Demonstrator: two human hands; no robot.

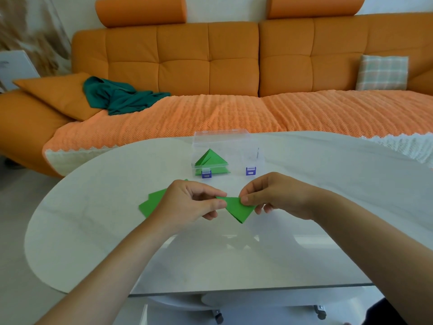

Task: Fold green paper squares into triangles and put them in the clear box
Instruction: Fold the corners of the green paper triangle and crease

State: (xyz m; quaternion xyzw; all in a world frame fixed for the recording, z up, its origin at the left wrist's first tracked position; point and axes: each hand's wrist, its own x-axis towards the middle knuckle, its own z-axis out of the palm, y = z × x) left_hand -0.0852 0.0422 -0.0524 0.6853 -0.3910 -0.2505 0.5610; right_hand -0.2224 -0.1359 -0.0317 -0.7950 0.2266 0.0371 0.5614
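Between left hand (pixel 187 202) and right hand (pixel 274 195), both pinching triangle (pixel 239 208): match corners, pinch crease flat, then carry ahead to box (pixel 225 151), beyond both hands.

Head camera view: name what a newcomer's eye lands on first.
A folded green paper triangle is pinched between the left hand and right hand above the white oval table. Behind it stands a clear plastic box holding green triangles, and a long orange sofa fills the background.
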